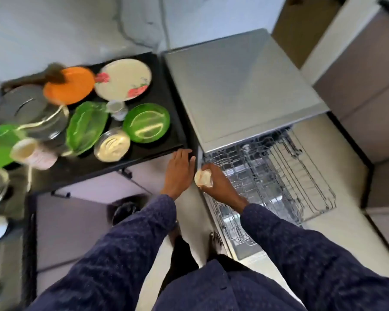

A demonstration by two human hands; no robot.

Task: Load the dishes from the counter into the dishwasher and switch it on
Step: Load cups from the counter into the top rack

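A: We have the small cream-coloured cup (203, 178) in our right hand (219, 185), fingers curled round it, just at the near left corner of the pulled-out grey wire dishwasher rack (279, 176). How do we set it in well?

B: We tip it mouth down, I'd say, and seat it between the tines near that corner, so water drains and the middle stays free for plates. We lower it gently; a cup dropped on wire can chip or roll.

A: And our left hand (179, 171)?

B: It holds nothing. The fingers lie straight and close together, fingertips just at the front right corner of the black counter (162, 140), palm down. Whether it touches the edge we cannot tell.

A: The arms?

B: Both reach forward and down in dark blue dotted sleeves (130, 239), the right wrist bent over the rack's left edge, the left forearm running straight toward the counter corner.

A: What waits on the counter?

B: Most of the load, it seems. The round translucent green plate (146, 123) sits near the right edge, the white plate with red flowers (122, 79) behind it toward the back edge, the orange plate (69, 85) to its left, and the leaf-shaped green glass dish (87, 127) nearer the middle. The rack looks nearly bare, so we judge the loading barely begun.
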